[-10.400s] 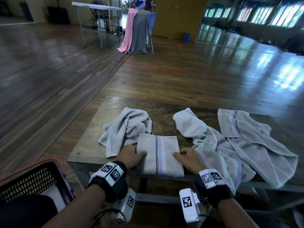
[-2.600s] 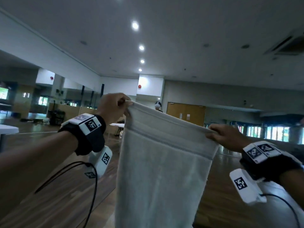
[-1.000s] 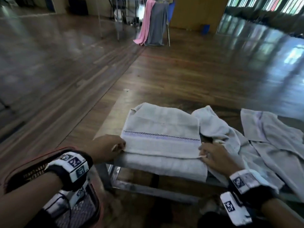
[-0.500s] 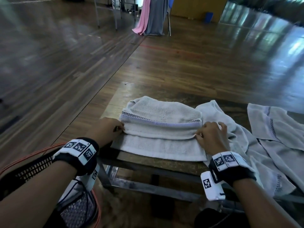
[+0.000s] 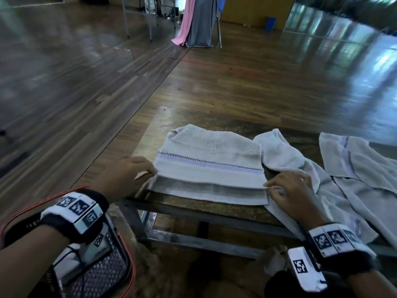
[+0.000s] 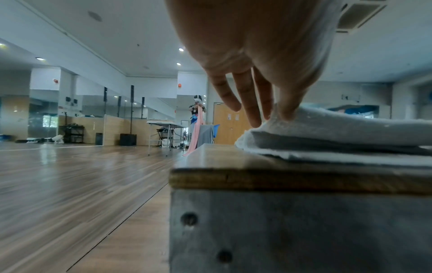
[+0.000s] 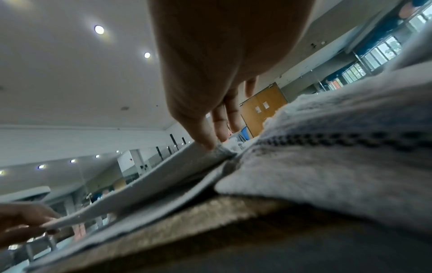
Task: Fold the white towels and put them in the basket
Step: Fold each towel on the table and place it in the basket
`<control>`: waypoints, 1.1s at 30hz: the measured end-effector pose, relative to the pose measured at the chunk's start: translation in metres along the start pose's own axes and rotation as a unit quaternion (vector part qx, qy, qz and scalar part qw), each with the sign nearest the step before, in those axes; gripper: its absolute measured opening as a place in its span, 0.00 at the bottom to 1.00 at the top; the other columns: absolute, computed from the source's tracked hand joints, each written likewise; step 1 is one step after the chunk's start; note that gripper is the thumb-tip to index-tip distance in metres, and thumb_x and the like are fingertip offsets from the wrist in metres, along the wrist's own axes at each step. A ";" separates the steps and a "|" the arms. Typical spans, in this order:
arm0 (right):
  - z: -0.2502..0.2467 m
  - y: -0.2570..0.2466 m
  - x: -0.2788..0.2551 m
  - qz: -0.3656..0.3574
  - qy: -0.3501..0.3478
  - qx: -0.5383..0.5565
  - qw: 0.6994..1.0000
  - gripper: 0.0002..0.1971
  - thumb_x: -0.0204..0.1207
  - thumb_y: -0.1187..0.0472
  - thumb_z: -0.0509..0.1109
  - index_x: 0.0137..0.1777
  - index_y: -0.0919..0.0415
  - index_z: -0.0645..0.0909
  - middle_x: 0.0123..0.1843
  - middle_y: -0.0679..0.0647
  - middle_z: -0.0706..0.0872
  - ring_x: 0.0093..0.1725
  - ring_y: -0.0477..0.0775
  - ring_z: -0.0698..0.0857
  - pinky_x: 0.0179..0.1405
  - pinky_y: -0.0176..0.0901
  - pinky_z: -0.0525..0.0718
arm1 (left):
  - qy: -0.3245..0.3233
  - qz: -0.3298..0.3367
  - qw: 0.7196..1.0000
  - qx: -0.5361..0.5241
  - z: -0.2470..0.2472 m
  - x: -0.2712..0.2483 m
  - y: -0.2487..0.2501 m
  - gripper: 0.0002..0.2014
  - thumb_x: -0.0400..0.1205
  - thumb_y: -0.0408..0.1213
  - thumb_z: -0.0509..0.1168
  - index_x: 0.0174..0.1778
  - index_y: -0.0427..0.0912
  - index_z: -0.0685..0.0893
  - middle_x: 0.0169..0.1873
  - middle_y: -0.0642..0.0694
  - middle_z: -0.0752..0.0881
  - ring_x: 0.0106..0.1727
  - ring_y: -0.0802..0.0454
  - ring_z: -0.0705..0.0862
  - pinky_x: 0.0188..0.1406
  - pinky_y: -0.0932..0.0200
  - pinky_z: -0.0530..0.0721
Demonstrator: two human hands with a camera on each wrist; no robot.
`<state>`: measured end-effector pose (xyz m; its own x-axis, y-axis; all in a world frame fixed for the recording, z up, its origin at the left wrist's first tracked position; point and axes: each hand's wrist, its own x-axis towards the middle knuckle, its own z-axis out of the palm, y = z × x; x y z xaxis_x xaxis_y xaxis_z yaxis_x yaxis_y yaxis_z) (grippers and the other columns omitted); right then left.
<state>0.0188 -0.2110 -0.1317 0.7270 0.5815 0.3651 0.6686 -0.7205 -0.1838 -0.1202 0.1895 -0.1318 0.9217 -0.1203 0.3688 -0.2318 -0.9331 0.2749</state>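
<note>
Now both hands, left hand point(image 5: 126, 175) and right hand point(image 5: 294, 194), pinching folded towel point(image 5: 210, 166) corners (tabletop).

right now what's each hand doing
Left hand: pinching the left corner of the towel's upper layer.
Right hand: pinching the right corner of the same layer.

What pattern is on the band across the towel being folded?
A dark checkered line above a pale purple stripe on the towel, clearest in the head view.
</note>
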 end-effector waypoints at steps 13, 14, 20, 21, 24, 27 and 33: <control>0.002 0.004 -0.013 -0.026 -0.081 0.006 0.996 0.09 0.64 0.63 0.80 0.41 0.49 0.89 0.40 0.46 0.87 0.46 0.52 0.86 0.56 0.46 0.63 | -0.119 -0.045 0.992 0.010 0.006 -0.011 0.002 0.09 0.78 0.38 0.71 0.52 0.50 0.90 0.50 0.54 0.90 0.48 0.53 0.87 0.48 0.54 0.84; 0.005 0.006 -0.014 -0.026 -0.085 0.004 0.996 0.09 0.64 0.62 0.81 0.43 0.49 0.89 0.41 0.46 0.87 0.47 0.52 0.86 0.56 0.45 0.62 | -0.130 -0.045 0.991 0.001 0.005 -0.011 0.002 0.09 0.78 0.39 0.70 0.53 0.50 0.90 0.50 0.54 0.90 0.48 0.53 0.87 0.48 0.54 0.84; 0.016 0.010 -0.021 -0.025 -0.088 -0.010 0.996 0.16 0.59 0.60 0.83 0.47 0.49 0.87 0.44 0.45 0.87 0.47 0.53 0.86 0.54 0.45 0.66 | -0.209 -0.025 0.977 0.022 -0.006 -0.010 0.001 0.23 0.70 0.56 0.71 0.60 0.55 0.84 0.55 0.63 0.83 0.51 0.64 0.82 0.49 0.69 0.76; 0.017 0.010 -0.021 -0.026 -0.084 -0.006 0.996 0.15 0.60 0.60 0.83 0.46 0.49 0.87 0.44 0.44 0.87 0.46 0.52 0.86 0.54 0.45 0.69 | -0.224 -0.024 0.974 0.034 -0.006 -0.010 0.001 0.25 0.69 0.59 0.70 0.61 0.57 0.82 0.56 0.64 0.81 0.52 0.65 0.80 0.49 0.70 0.73; 0.019 0.012 -0.019 -0.019 -0.073 0.008 0.997 0.13 0.63 0.58 0.81 0.46 0.46 0.86 0.43 0.41 0.86 0.46 0.48 0.85 0.51 0.49 0.75 | -0.239 -0.043 0.968 0.057 -0.003 -0.007 0.003 0.21 0.71 0.56 0.71 0.60 0.57 0.81 0.55 0.63 0.80 0.53 0.62 0.79 0.48 0.68 0.71; 0.019 0.008 -0.016 -0.023 -0.065 -0.021 0.997 0.12 0.62 0.55 0.82 0.44 0.46 0.85 0.41 0.41 0.85 0.44 0.48 0.85 0.48 0.49 0.75 | -0.231 -0.051 0.971 0.040 0.000 -0.007 0.003 0.11 0.73 0.46 0.71 0.51 0.55 0.85 0.48 0.61 0.82 0.50 0.59 0.80 0.45 0.67 0.70; 0.010 0.001 -0.007 -0.022 -0.047 -0.022 0.998 0.09 0.63 0.59 0.82 0.40 0.49 0.86 0.37 0.44 0.87 0.42 0.52 0.86 0.46 0.55 0.78 | -0.210 -0.070 0.974 -0.038 -0.002 -0.010 0.000 0.04 0.74 0.41 0.73 0.43 0.49 0.86 0.39 0.61 0.81 0.40 0.67 0.77 0.40 0.72 0.72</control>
<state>0.0157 -0.2123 -0.1433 0.7094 0.6448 0.2844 0.6948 -0.7076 -0.1287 -0.1303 0.1916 -0.1341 0.9883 -0.1363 -0.0686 -0.1019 -0.9242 0.3680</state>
